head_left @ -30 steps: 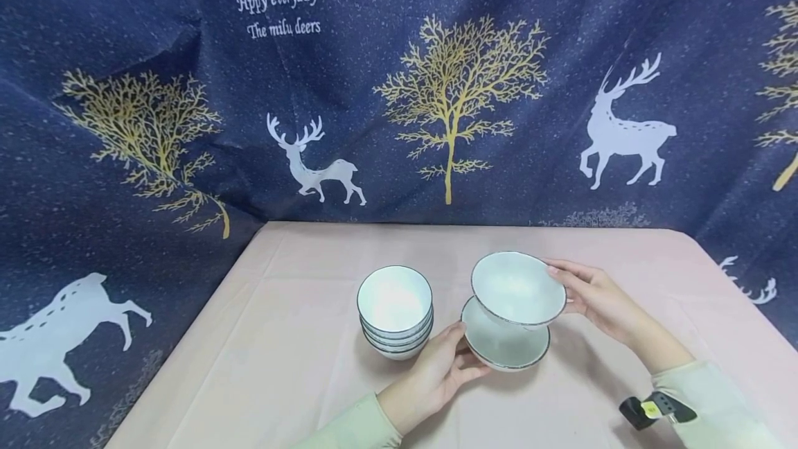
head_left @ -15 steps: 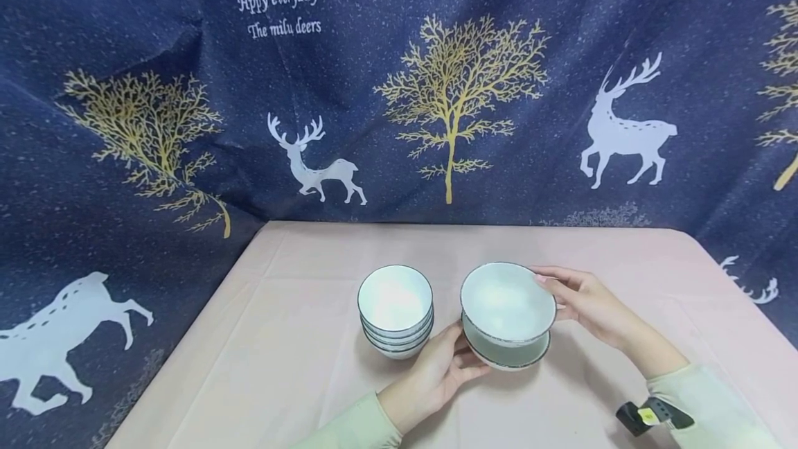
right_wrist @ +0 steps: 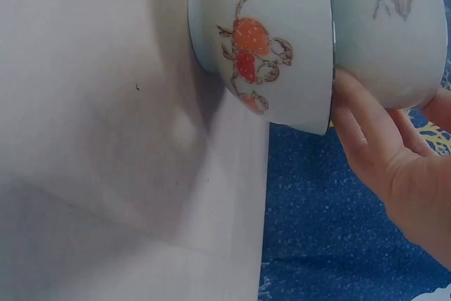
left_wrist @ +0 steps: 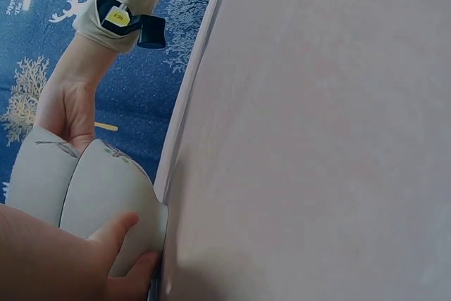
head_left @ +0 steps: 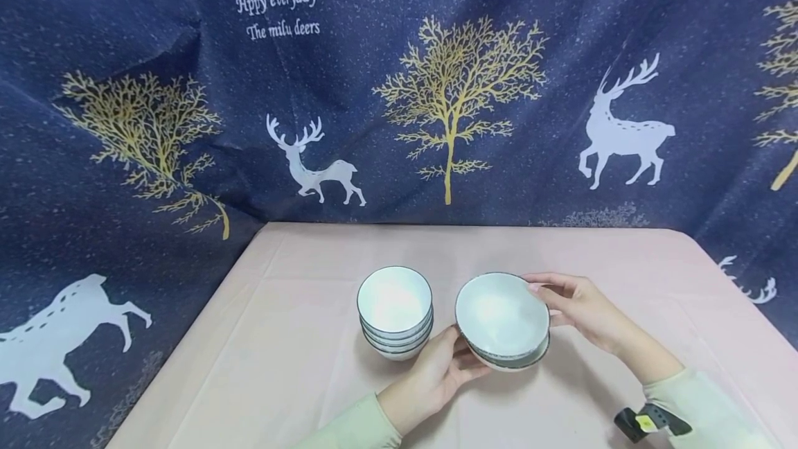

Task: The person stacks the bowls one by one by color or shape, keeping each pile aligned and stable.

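My right hand grips a white, dark-rimmed bowl at its right side, thumb over the rim and fingers around the outside. This bowl sits partly inside a second bowl, whose foot is down on the table. Around the left side of that lower bowl my left hand is curled, its thumb near the rim. Orange and red fruit painted on the lower bowl shows in the right wrist view, where the upper bowl projects from its mouth.
Just left of the two bowls stands a stack of several matching white bowls. A pale pink cloth covers the table. Behind it hangs a dark blue curtain printed with deer and golden trees.
My right hand has brought the upper bowl down and to the left, from above the lower bowl to partly inside it. The left hand, lower bowl and stack have stayed in place.
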A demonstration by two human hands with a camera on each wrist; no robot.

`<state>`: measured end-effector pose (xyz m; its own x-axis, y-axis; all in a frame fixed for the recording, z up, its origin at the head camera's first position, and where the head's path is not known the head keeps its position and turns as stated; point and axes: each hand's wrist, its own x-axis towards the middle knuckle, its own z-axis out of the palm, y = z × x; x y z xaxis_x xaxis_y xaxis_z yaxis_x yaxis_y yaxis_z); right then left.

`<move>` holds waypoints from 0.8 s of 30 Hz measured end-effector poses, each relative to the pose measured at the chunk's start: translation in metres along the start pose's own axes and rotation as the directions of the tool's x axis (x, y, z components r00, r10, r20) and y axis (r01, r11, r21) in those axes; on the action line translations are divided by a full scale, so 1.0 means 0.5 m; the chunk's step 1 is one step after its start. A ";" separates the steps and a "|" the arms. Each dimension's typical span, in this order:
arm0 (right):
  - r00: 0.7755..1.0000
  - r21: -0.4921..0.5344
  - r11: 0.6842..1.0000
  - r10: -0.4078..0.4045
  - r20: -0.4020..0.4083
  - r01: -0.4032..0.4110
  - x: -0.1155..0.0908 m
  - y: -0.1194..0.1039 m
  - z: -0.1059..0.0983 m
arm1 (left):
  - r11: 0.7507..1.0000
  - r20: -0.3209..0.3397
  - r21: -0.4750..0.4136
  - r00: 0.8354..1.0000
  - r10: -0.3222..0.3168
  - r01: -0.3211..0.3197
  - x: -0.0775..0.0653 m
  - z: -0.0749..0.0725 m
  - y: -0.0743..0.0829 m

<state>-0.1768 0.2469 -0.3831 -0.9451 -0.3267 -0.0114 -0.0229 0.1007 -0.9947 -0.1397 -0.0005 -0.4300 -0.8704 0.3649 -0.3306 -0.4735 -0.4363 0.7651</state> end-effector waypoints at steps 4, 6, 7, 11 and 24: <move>1.000 -0.016 1.000 0.014 -0.019 -0.014 0.000 0.001 0.003 | 1.000 -0.004 -0.002 1.000 0.008 -0.008 0.000 0.000 -0.002; 0.999 -0.026 0.999 0.019 -0.032 -0.020 0.000 0.000 0.005 | 1.000 -0.005 -0.002 1.000 0.010 -0.010 0.001 0.000 -0.002; 0.999 -0.031 0.999 0.022 -0.039 -0.023 0.000 0.000 0.005 | 1.000 -0.006 -0.002 1.000 0.011 -0.011 0.001 0.000 -0.002; 0.997 -0.049 0.998 0.039 -0.062 -0.042 0.000 -0.001 0.005 | 1.000 -0.018 0.003 1.000 0.006 -0.006 0.001 0.000 -0.001; 0.983 -0.113 0.990 0.070 -0.170 -0.090 -0.001 -0.018 0.012 | 1.000 -0.015 0.016 1.000 0.002 -0.001 0.002 -0.001 -0.001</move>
<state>-0.1740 0.2403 -0.3749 -0.9860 -0.1545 -0.0630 0.0253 0.2350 -0.9717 -0.1406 -0.0001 -0.4310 -0.8730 0.3521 -0.3374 -0.4701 -0.4233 0.7745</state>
